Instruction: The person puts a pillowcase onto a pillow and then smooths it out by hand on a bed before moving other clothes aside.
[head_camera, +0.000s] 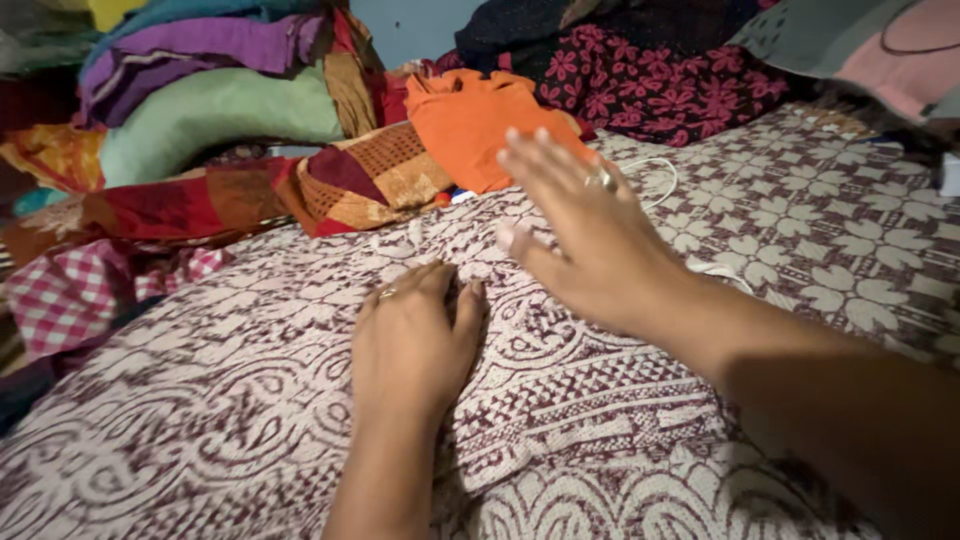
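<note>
Obs.: the person leans over a maroon-and-cream patterned cloth (250, 400) spread flat across the bed. It fills the lower and middle view.

Left hand (410, 340): palm down, flat on the cloth, fingers together and extended, pressing the fabric. Ring on one finger. Holds nothing.

Right hand (580, 230): raised just above the cloth, fingers straight and slightly spread, palm facing down and left, somewhat blurred. Ring visible. Holds nothing. Whether its thumb touches the fabric, I cannot tell.

Edges: the cloth's far edge runs diagonally from mid-left up toward the right hand, with small wrinkles just beyond the left fingertips. Directly past that edge lie an orange garment (470, 120) and a folded red-and-gold cloth (370, 180), both close to the right hand's fingertips. Further left, a stack of folded fabrics (200, 90) and a pink checked cloth (70, 290). A dark floral fabric (660, 80) sits at the back.

Open room: right of the hands, flower-patterned bedding (850, 220) is mostly bare; a thin white cable (660, 180) lies on it.
</note>
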